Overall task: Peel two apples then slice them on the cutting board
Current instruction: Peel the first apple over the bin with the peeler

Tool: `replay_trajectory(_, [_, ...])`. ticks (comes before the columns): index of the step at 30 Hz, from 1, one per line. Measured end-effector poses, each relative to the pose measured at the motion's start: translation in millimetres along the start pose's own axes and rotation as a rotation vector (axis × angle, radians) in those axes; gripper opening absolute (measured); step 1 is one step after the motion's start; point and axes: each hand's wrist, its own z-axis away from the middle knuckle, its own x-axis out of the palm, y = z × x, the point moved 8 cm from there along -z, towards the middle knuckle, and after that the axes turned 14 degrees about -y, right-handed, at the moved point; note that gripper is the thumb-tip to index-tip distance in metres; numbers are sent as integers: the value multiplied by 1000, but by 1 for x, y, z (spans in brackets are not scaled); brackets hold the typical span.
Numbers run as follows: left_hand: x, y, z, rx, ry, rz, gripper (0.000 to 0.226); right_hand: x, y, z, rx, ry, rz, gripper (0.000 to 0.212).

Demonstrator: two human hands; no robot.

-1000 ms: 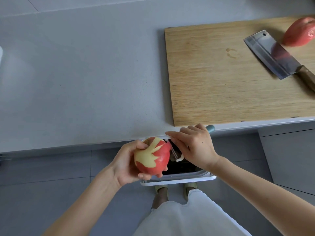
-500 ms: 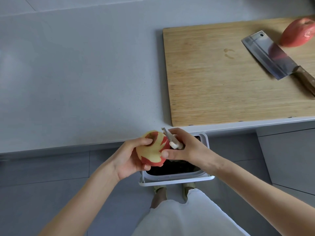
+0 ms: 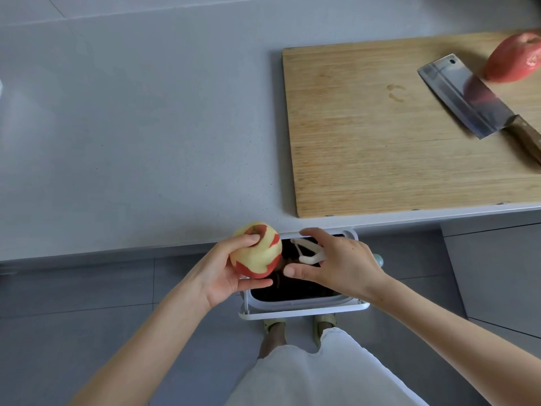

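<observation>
The half-peeled apple [image 3: 257,254] is held in the left grip [image 3: 219,273], just off the surface [image 3: 146,127] edge by the bin [image 3: 292,313]. The peeler [image 3: 307,253] is tucked in the right grip [image 3: 342,265], forefinger and thumb stretched out. The second apple [image 3: 512,58] is parked on the cutting board [image 3: 366,156] beside the cleaver [image 3: 462,95].

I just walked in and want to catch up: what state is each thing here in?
Held apple: partly peeled, gripped by the left hand.
Second apple: unpeeled, resting on the cutting board.
Knife: lying flat on the board, untouched.
Peeler: held by the right hand above the bin, beside the held apple.
Bin: open, under the counter edge.
</observation>
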Motion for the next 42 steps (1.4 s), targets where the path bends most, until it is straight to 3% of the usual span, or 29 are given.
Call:
replay_trajectory(3, [4,-4,-2,9,-8,37,56,-11,-24,6,-205,163,47,89])
replay_trajectory(7, [18,-7,-4,6,-38,46,45,-21,-52,14,-388,599,316,34])
replay_trajectory(11, [25,-5,0,7,-51,13,45,-26,-58,15,-466,710,347,23])
replay_trajectory(15, [24,-4,3,-11,-61,-34,42,-26,-53,9,-490,633,286,24])
replay_trajectory(27, [31,-7,6,-37,-218,173,28,-27,-26,4,-448,600,-9,28])
replay_trajectory(34, [55,-1,13,-13,-525,229,28,-4,-4,-13,-328,527,135,30])
replay_trajectory(37, [52,5,12,-3,-498,157,38,-8,0,-9,-244,502,111,36])
replay_trajectory(39, [43,5,9,-7,-418,87,51,-8,7,-7,-144,267,-212,43])
replay_trajectory(40, [40,4,8,-14,-388,67,56,-1,8,-7,-114,76,-506,48])
replay_trajectory(42, [37,-1,6,-35,-357,49,62,9,-3,-3,-182,-193,-891,38])
